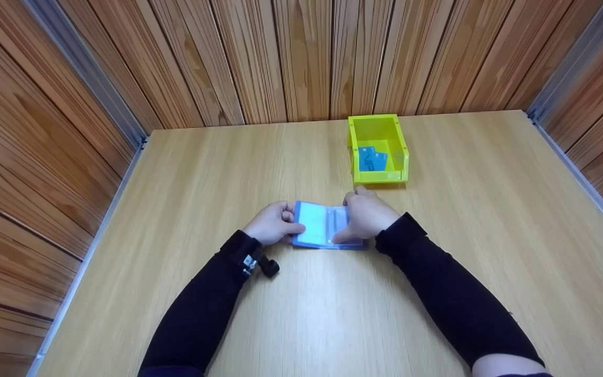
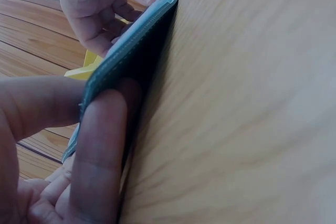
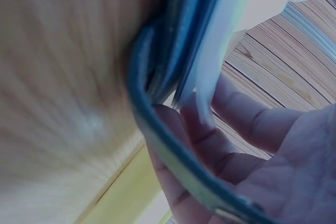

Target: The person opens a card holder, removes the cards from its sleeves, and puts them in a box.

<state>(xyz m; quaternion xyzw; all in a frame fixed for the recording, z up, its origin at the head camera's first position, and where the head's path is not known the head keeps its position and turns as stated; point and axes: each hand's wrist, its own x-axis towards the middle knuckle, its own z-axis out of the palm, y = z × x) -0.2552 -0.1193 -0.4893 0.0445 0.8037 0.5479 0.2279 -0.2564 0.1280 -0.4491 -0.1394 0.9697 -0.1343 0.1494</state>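
With the open blue wallet (image 1: pixel 312 225) between my hands, my left hand (image 1: pixel 274 224) pinched one edge and my right hand (image 1: pixel 371 214) gripped the opposite side, though a slack thumb could have let it fold closed.

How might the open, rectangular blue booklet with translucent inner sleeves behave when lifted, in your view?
The blue booklet probably hinges at its fold, since it lies open there. Its blue strap-like flap may flop, judging by its bend in the right wrist view. It is probably light, given its thin edge in the left wrist view.
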